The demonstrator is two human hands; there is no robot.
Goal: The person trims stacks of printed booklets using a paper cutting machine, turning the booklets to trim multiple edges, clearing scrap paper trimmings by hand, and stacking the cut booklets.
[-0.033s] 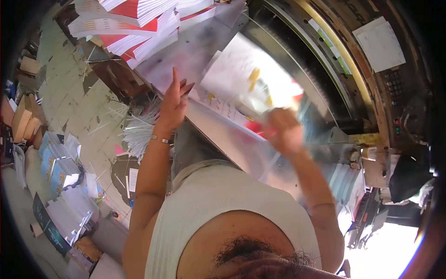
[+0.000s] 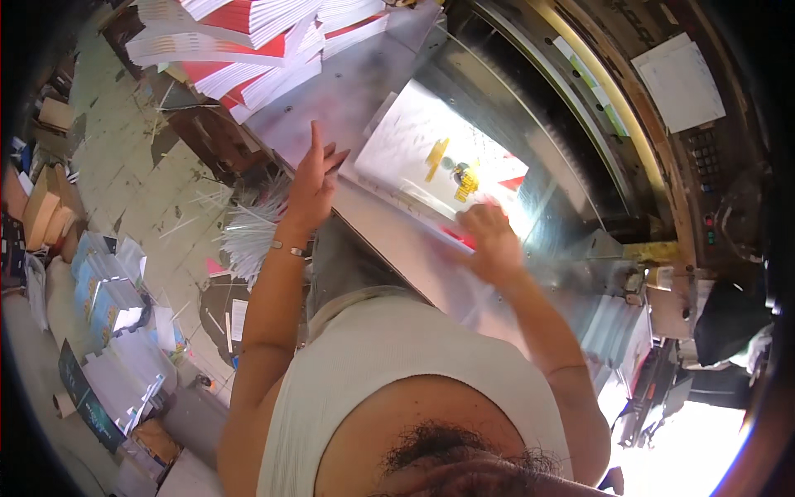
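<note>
A white booklet with yellow lettering and red corners lies flat on a low stack of similar sheets or booklets on the metal worktable. My right hand is at its near right edge, fingers curled over the cover; the thumb is slightly blurred at the side of the stack. To the left of the stack, above the table's near edge, my left hand is open, its index finger pointing away and the others loosely bent. It holds nothing.
Tall piles of white and red booklets stand at the table's far left. A dark machine opening lies beyond the booklet, with a keypad at right. Paper strips hang left of my forearm; stacked books sit lower left.
The booklet was blurred and raised at its right side; now it lies flatter on the stack. My right hand has come slightly left and nearer. My left hand has barely moved.
</note>
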